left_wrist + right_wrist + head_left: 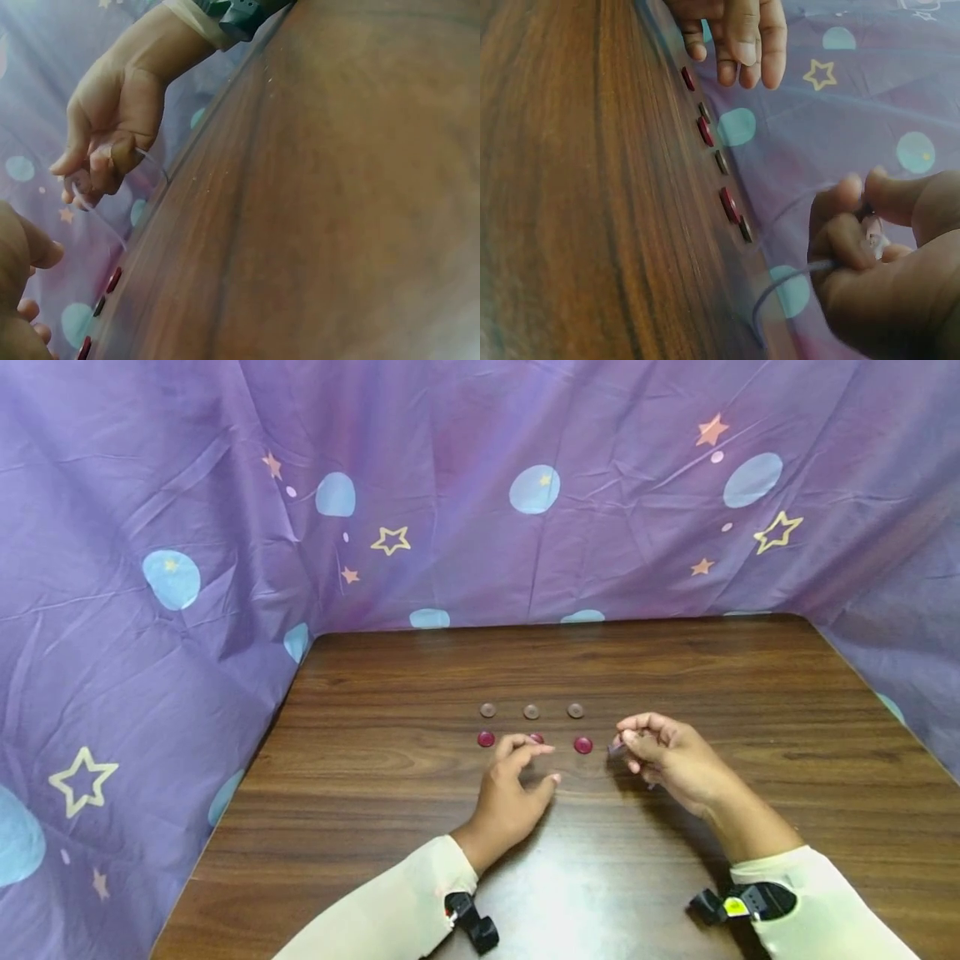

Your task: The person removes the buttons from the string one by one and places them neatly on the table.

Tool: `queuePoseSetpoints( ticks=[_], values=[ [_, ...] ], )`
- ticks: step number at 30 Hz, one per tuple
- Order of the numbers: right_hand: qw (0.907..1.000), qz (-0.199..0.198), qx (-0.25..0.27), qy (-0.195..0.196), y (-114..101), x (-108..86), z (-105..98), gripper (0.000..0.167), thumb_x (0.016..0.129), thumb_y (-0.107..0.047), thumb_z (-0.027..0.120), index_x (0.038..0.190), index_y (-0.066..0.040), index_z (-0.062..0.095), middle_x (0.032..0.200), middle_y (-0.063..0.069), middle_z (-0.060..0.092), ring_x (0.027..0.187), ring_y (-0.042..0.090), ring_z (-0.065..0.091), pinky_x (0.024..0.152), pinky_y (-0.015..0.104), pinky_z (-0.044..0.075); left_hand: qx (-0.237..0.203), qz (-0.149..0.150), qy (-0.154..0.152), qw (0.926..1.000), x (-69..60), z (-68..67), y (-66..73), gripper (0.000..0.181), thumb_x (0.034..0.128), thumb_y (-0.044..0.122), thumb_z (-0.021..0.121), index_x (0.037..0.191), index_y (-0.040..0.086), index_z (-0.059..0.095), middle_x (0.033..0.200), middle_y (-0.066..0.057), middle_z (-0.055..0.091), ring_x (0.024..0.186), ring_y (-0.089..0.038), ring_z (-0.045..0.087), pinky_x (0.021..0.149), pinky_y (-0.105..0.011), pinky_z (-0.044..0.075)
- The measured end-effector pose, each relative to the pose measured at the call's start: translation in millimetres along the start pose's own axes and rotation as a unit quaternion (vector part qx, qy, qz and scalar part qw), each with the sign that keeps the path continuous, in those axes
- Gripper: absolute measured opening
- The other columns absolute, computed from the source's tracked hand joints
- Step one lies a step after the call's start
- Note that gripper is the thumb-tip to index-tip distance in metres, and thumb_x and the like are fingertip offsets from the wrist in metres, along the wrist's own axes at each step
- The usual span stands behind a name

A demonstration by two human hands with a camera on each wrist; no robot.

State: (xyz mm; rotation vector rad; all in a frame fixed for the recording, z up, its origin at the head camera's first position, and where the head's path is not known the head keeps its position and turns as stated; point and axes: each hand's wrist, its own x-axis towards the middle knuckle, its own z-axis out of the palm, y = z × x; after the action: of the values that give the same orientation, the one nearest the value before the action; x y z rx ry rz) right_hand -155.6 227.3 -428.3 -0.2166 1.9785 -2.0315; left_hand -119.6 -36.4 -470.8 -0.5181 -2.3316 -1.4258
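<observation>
Nearest the wearer, each pale sleeve [390, 906] ends at a strapped-on wrist device [472, 922], with the bare worktop [330, 827] beneath. Ahead of it, the left hand [510, 793] is held with thumb and fingertips well apart and nothing visible between them; whether it touches the worktop cannot be told. The right hand [675, 768] is curled, pinching a thin lilac cord [814, 267], which loops out from between its fingers toward the worktop; something pale also shows within that grip, too blurred to identify for certain. Just beyond the left hand lie three red discs [582, 745] in a row, the middle one partly hidden by its fingers, the last between the two hands. Past these, farther from both hands, three brown discs [575, 711] form a second row. A purple printed cloth [465, 443] hangs behind. In this inspector's judgement, the step in hand is managing the cord, all six discs lying loose; the next move calls for a precise fingertip pinch by the left hand and a steady right.
</observation>
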Motion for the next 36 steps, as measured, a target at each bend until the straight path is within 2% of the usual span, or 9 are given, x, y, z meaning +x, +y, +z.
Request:
queuePoseSetpoints(
  ticks=[3, 8, 11, 15, 20, 25, 31, 36],
  values=[
    [0.9999, -0.014, 0.001, -0.005, 0, 0.7, -1, 0.010, 0.110, -0.007, 0.061, 0.115, -0.015, 0.065, 0.100, -0.011, 0.078, 0.072, 0.005, 0.057, 0.054, 0.019, 0.043, -0.007, 0.010, -0.002, 0.9999, -1.0, -0.1, 1.4, 0.038, 0.0849, -0.002, 0.086, 0.121, 0.000, 0.077, 0.125, -0.018, 0.065, 0.113, -0.034, 0.067, 0.097, -0.038, 0.059],
    [0.9988, -0.034, 0.013, -0.032, 0, 1.3, 0, 0.012, 0.107, -0.002, 0.064, 0.112, -0.013, 0.065, 0.094, -0.008, 0.075, 0.072, 0.004, 0.060, 0.056, 0.019, 0.047, -0.006, 0.015, 0.001, 0.9999, -0.8, -0.3, 2.8, 0.038, 0.0838, -0.001, 0.087, 0.121, 0.001, 0.078, 0.124, -0.017, 0.067, 0.117, -0.031, 0.066, 0.098, -0.035, 0.057],
    [0.9976, -0.042, 0.012, -0.053, 0, 1.1, 2, 0.015, 0.105, 0.001, 0.065, 0.114, -0.012, 0.066, 0.091, -0.007, 0.073, 0.074, 0.004, 0.062, 0.058, 0.019, 0.050, -0.006, 0.017, 0.000, 0.9998, -0.9, -0.2, 3.1, 0.038, 0.0836, 0.000, 0.087, 0.121, 0.001, 0.078, 0.125, -0.017, 0.067, 0.116, -0.032, 0.066, 0.096, -0.037, 0.058],
    [0.9964, -0.047, 0.017, -0.068, 0, 0.3, 3, 0.021, 0.102, 0.007, 0.065, 0.114, -0.010, 0.068, 0.087, -0.008, 0.072, 0.074, 0.003, 0.064, 0.060, 0.019, 0.052, -0.013, 0.018, -0.007, 0.9997, -0.8, -0.5, 3.1, 0.039, 0.0837, -0.001, 0.087, 0.121, 0.000, 0.077, 0.125, -0.020, 0.066, 0.109, -0.036, 0.067, 0.091, -0.044, 0.060],
    [0.9959, -0.052, 0.022, -0.071, 0, -0.1, 4, 0.021, 0.100, 0.010, 0.065, 0.110, -0.009, 0.066, 0.083, -0.007, 0.070, 0.070, 0.005, 0.064, 0.058, 0.018, 0.053, -0.023, 0.019, -0.008, 0.9995, -1.0, -0.7, 3.4, 0.040, 0.0832, -0.003, 0.086, 0.122, -0.002, 0.076, 0.124, -0.022, 0.065, 0.101, -0.038, 0.069, 0.087, -0.044, 0.062],
    [0.9940, -0.076, -0.007, -0.079, 1, -0.9, 7, 0.021, 0.100, 0.009, 0.066, 0.107, -0.011, 0.065, 0.080, -0.009, 0.070, 0.063, 0.003, 0.060, 0.052, 0.020, 0.047, -0.031, 0.018, -0.011, 0.9993, -0.7, -0.4, 3.6, 0.040, 0.0839, -0.003, 0.086, 0.123, -0.002, 0.075, 0.125, -0.022, 0.065, 0.098, -0.037, 0.071, 0.085, -0.043, 0.063],
    [0.9871, -0.101, 0.035, -0.120, 5, 0.1, 9, 0.025, 0.101, 0.014, 0.060, 0.108, -0.010, 0.061, 0.088, -0.007, 0.076, 0.060, 0.000, 0.055, 0.051, 0.016, 0.043, -0.039, 0.038, -0.011, 0.9984, -1.2, -0.4, 4.0, 0.041, 0.0848, -0.003, 0.087, 0.124, -0.002, 0.075, 0.122, -0.021, 0.066, 0.102, -0.039, 0.071, 0.086, -0.043, 0.064],
    [0.9875, -0.091, 0.032, -0.125, 7, 1.0, 10, 0.022, 0.104, 0.010, 0.059, 0.105, -0.012, 0.060, 0.088, -0.004, 0.079, 0.059, 0.000, 0.058, 0.048, 0.017, 0.041, -0.043, 0.050, -0.023, 0.9976, -3.8, -0.9, 4.8, 0.042, 0.0853, 0.000, 0.088, 0.125, 0.000, 0.075, 0.120, -0.019, 0.067, 0.104, -0.037, 0.069, 0.088, -0.043, 0.064]
  ],
)
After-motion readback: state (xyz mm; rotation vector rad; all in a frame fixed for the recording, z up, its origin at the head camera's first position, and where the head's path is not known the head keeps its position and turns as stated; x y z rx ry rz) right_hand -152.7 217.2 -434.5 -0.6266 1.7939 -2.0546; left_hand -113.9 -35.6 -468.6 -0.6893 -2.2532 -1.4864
